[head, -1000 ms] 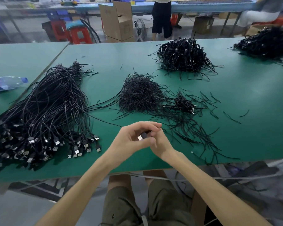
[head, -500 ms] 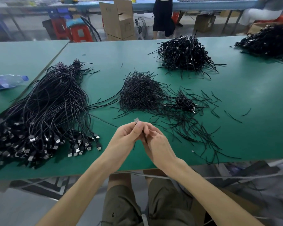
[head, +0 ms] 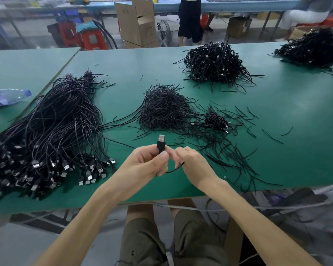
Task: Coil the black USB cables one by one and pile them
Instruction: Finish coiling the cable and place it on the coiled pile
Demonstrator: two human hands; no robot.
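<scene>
Olive-drab shorts point(head: 146, 239), creased across the lap, end above bare knees point(head: 140, 210), a pale strap point(head: 169, 257) lies between the legs, and both arms are bare from left hand point(head: 142, 164) and right hand point(head: 192, 166) upward.

A green worktop point(head: 277, 143) is seen, and on its left part a clear plastic bottle point(head: 8, 96) with a blue cap is laid on its side. Beyond the far edge, an open cardboard box point(head: 136, 24), a red stool point(head: 93, 40) and a small fan point(head: 164, 33) are set on the floor. A person in black point(head: 189, 20) is seen standing by a blue worktop point(head: 238, 5).
</scene>
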